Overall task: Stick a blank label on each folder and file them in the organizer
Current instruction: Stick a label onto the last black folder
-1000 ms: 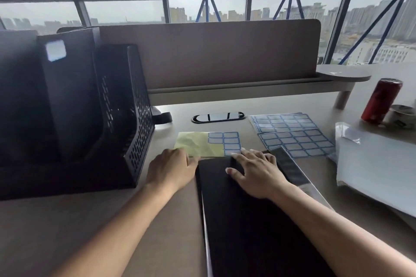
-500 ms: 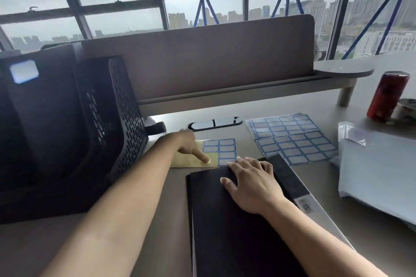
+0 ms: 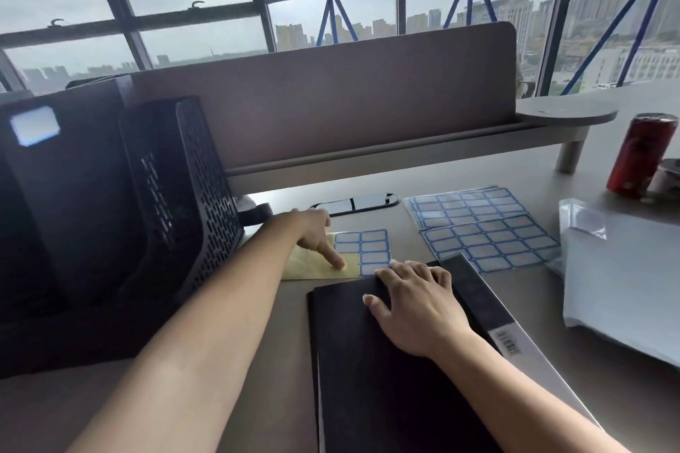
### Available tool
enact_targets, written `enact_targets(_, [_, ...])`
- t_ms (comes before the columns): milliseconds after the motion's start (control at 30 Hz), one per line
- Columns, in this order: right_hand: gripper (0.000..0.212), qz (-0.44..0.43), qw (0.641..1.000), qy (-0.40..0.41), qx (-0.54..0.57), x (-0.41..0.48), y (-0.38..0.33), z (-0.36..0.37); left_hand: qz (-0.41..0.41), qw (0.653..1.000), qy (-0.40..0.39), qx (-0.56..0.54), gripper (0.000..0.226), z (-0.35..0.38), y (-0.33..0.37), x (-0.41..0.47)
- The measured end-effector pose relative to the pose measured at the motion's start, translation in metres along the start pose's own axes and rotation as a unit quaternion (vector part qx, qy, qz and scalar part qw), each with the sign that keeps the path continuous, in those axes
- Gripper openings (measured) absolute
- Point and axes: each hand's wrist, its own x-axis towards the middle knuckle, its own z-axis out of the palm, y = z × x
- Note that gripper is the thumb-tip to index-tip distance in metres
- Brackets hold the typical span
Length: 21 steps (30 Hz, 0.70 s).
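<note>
A black folder lies flat on the desk in front of me, on top of another one with a barcode strip. My right hand rests flat on the folder's far end, fingers spread. My left hand reaches past it, its index fingertip pressing on the bare yellow backing of a partly used label sheet; the other fingers are curled under. Several blue-bordered blank labels remain on that sheet. At the left stands the black mesh organizer, holding a dark folder with a white label.
Two full label sheets lie right of the used one. A dark phone lies behind the sheets. A red can and a white plastic package sit at the right. A desk divider panel closes the back.
My left hand left the folder's near-left corner and reached forward onto the label sheet, index finger now planted on the yellow backing. My right hand stayed on the folder.
</note>
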Motion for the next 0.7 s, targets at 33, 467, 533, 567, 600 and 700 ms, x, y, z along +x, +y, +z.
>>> enact_targets(33, [0.055,-0.001,1.0,0.001,-0.001,0.0,0.0,0.0,0.001,1.0,-0.002,0.0,0.131,0.0,0.001,0.0])
enact_targets(467, [0.052,-0.001,1.0,0.005,-0.002,0.001,0.0,0.002,0.011,0.983,0.046,-0.176,0.052,0.005,-0.005,-0.006])
enact_targets(533, [0.053,-0.001,1.0,0.008,-0.004,0.0,0.0,0.001,0.012,0.965,0.089,-0.246,0.044,0.002,-0.009,-0.012])
enact_targets(567, [0.054,-0.001,1.0,0.009,-0.005,0.0,0.0,0.001,0.018,0.954,0.106,-0.279,0.051,-0.001,-0.012,-0.018])
enact_targets(600, [0.055,0.0,1.0,0.008,-0.008,0.0,0.001,0.001,0.021,0.944,0.124,-0.305,0.055,-0.004,-0.014,-0.026])
enact_targets(700, [0.056,-0.002,1.0,0.007,0.002,0.001,0.002,0.0,0.035,0.917,0.167,-0.361,0.056,-0.009,-0.026,-0.056])
